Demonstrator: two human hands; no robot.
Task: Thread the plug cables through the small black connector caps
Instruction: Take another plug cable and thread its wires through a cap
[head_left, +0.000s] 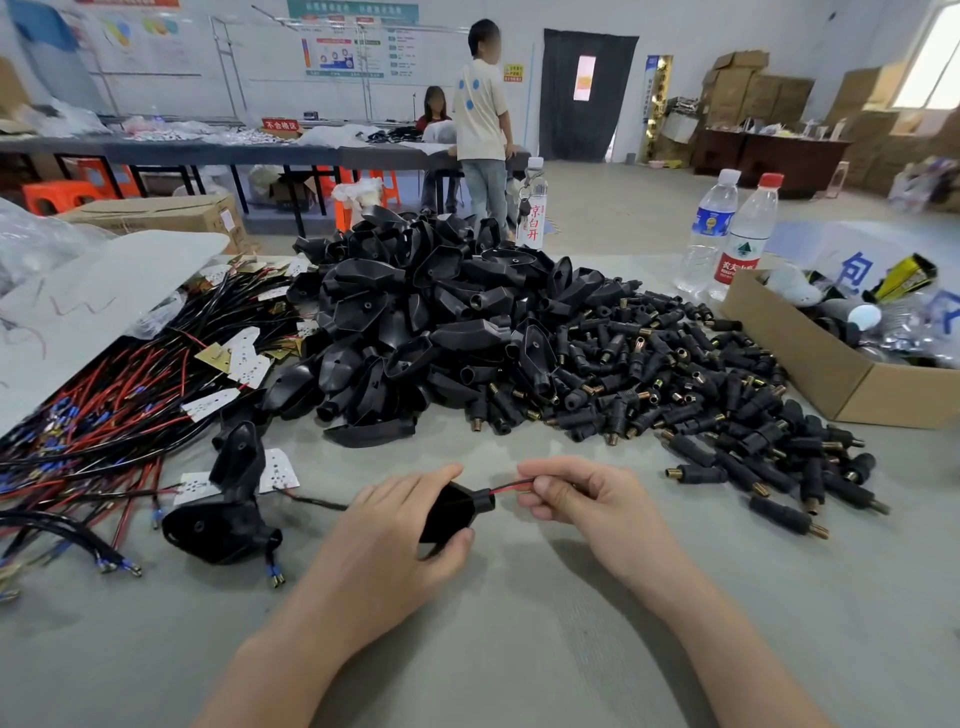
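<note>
Red-and-black wires (511, 487) through a connector cap (452, 512), low over the tabletop (519, 634)
The left hand (410, 525) grips the connector cap; the right hand (576, 496) pinches the wires leaving its neck. Beyond: a heap of caps (415, 312), a bottle (533, 218) marked 京白开, a far sign (280, 125) reading 不合格区.

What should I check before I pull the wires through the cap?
1. Left hand grips the cap firmly: ok.
2. Wires, red and black, are out of the cap's neck: ok.
3. Right hand pinches the wires: ok.
4. Cable behind the cap lies loose on the table: ok.
5. How far the wires have come through: cannot tell, the right hand hides their ends.
</note>
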